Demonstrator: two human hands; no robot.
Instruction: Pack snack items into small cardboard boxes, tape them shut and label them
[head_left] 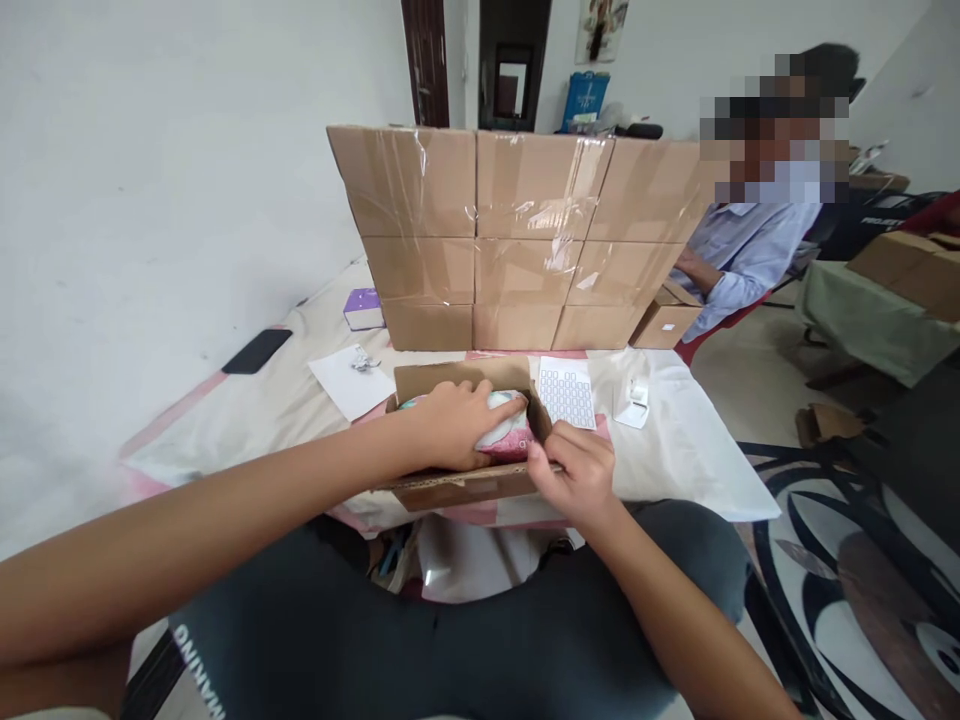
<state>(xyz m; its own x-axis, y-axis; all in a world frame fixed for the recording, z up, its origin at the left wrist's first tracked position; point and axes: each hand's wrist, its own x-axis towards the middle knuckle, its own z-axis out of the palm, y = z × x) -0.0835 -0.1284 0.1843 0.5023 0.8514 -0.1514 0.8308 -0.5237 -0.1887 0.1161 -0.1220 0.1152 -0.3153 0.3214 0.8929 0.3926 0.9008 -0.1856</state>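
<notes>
An open cardboard box (459,490) sits at the near edge of the table, its flaps raised. Inside it lies a soft pink and white printed package (508,432); its lettering is too small to read. My left hand (454,425) reaches into the box from the left and grips the package from above, covering much of it. At the box's right front corner, my right hand (577,465) has its fingers curled round the cardboard edge, the thumb on the inner side near the package.
Behind the box stands a wall of taped cardboard boxes (525,240). A label sheet (568,392), white paper (349,385), black phone (259,352) and purple-topped block (365,309) lie around. A person in a light blue shirt (757,245) sits at the right, beside another box (666,318).
</notes>
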